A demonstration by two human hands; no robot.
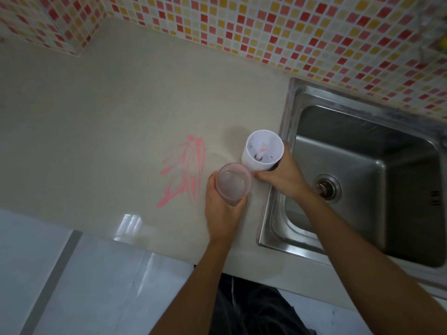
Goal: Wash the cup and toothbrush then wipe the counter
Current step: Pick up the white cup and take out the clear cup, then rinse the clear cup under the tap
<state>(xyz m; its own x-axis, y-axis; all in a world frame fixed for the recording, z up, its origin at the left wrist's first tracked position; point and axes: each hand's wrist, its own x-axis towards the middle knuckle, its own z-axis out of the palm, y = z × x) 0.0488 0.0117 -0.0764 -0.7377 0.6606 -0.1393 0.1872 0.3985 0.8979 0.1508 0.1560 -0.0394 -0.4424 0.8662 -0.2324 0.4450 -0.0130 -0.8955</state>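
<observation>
My left hand grips a clear pinkish cup upright over the beige counter, close to the sink's left rim. My right hand holds a white cup just behind it, also upright, with a faint printed pattern showing through its wall. The two cups nearly touch. A smear of pink streaks lies on the counter just left of the cups. No toothbrush is visible.
A stainless steel sink with a round drain sits to the right. A mosaic tile wall in red, orange and cream runs behind counter and sink. The counter's front edge borders a pale tiled floor.
</observation>
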